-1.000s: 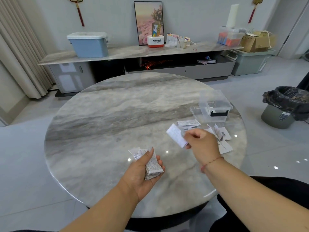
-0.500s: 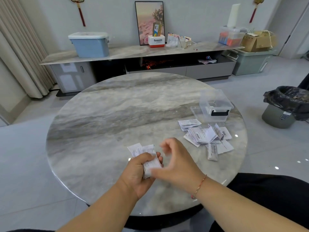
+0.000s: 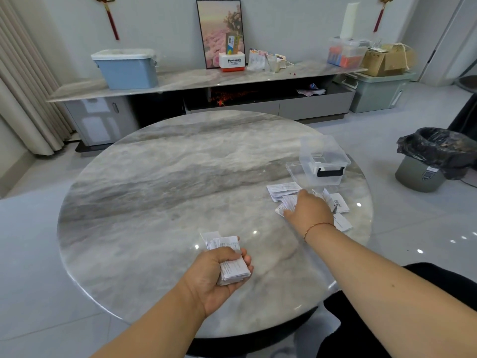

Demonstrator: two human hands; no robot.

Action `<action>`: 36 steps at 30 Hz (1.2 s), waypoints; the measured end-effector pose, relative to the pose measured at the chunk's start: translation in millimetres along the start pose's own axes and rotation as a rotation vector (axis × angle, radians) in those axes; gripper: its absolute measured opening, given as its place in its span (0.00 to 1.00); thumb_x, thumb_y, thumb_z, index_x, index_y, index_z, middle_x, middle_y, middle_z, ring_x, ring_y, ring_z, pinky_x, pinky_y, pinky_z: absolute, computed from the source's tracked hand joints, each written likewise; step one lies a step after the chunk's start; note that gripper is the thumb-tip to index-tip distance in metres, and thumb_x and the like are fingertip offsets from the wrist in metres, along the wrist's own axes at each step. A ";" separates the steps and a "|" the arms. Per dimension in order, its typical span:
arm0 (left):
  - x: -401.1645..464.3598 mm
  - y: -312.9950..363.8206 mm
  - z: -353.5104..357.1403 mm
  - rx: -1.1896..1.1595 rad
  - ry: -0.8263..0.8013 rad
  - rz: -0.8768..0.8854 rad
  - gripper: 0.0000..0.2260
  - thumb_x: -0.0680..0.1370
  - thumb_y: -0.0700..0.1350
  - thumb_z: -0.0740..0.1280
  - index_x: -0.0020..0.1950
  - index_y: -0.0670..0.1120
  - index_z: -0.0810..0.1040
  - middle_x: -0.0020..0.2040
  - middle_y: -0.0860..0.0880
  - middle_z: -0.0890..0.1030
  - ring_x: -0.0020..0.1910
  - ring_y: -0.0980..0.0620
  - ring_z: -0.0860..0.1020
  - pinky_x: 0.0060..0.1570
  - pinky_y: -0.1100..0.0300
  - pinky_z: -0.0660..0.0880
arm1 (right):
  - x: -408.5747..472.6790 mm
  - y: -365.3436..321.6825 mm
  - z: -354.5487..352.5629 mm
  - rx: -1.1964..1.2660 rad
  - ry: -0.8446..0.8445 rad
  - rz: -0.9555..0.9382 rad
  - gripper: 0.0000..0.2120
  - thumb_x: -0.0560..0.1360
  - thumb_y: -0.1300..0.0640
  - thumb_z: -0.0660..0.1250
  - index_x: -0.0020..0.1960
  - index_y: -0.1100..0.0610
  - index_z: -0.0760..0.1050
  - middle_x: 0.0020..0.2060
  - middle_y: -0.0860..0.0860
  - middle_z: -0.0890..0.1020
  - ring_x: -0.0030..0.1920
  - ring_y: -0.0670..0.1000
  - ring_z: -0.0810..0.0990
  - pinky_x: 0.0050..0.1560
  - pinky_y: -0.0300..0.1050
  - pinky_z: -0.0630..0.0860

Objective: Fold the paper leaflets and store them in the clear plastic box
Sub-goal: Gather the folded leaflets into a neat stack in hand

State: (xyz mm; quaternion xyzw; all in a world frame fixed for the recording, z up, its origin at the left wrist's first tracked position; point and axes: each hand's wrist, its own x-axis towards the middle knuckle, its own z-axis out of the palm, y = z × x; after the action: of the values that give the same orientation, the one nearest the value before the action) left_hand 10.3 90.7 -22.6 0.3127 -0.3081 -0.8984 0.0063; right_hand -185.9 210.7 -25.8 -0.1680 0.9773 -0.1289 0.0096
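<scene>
Reaching away, right hand (image 3: 308, 214) covers loose leaflets (image 3: 282, 189) (grip unclear) on marble table (image 3: 154, 192); left hand (image 3: 215, 276) clutches folded stack (image 3: 229, 262).

I see two bare forearms reaching in from the bottom edge. My left hand (image 3: 219, 272) sits low and near the middle, palm turned up and inward, thumb across the top and fingers curled closed around what it holds. My right arm stretches farther forward and to the right, nearly straight. My right hand (image 3: 308, 213) is palm down, back toward the camera, fingers pointing away and hidden from view. A thin red cord circles the right wrist.
</scene>
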 end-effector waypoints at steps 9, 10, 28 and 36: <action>0.6 3.0 -1.9 -0.015 0.085 0.035 0.07 0.74 0.29 0.60 0.48 0.37 0.75 0.36 0.40 0.77 0.34 0.46 0.76 0.37 0.53 0.77 | 8.4 1.4 14.8 -0.124 0.035 -0.025 0.22 0.74 0.49 0.64 0.61 0.62 0.67 0.56 0.57 0.75 0.56 0.57 0.75 0.47 0.45 0.72; 0.2 3.1 -1.6 -0.023 0.091 0.035 0.07 0.75 0.29 0.60 0.49 0.37 0.75 0.37 0.40 0.77 0.35 0.46 0.76 0.36 0.54 0.77 | 9.1 0.9 15.5 -0.154 0.029 -0.032 0.20 0.75 0.51 0.64 0.61 0.62 0.67 0.56 0.58 0.75 0.56 0.57 0.75 0.48 0.45 0.72; -14.5 18.8 0.7 -0.095 -0.143 0.227 0.25 0.60 0.51 0.80 0.50 0.37 0.82 0.49 0.36 0.82 0.44 0.40 0.83 0.40 0.52 0.80 | -106.6 -80.2 -30.4 1.397 -0.355 0.066 0.15 0.71 0.74 0.59 0.43 0.58 0.78 0.33 0.56 0.81 0.21 0.44 0.72 0.23 0.36 0.69; -22.4 21.0 -0.4 -0.047 -0.208 0.277 0.09 0.72 0.38 0.63 0.42 0.36 0.82 0.42 0.36 0.82 0.36 0.41 0.81 0.36 0.53 0.80 | -110.7 -86.1 -26.2 1.193 -0.350 -0.059 0.12 0.71 0.70 0.64 0.44 0.55 0.79 0.33 0.59 0.81 0.22 0.45 0.70 0.25 0.35 0.70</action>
State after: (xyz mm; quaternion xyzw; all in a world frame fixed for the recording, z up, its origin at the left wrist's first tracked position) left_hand 24.7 78.0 1.3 0.1724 -0.3261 -0.9235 0.1053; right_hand -55.1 175.4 18.8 -0.1791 0.7158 -0.6235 0.2583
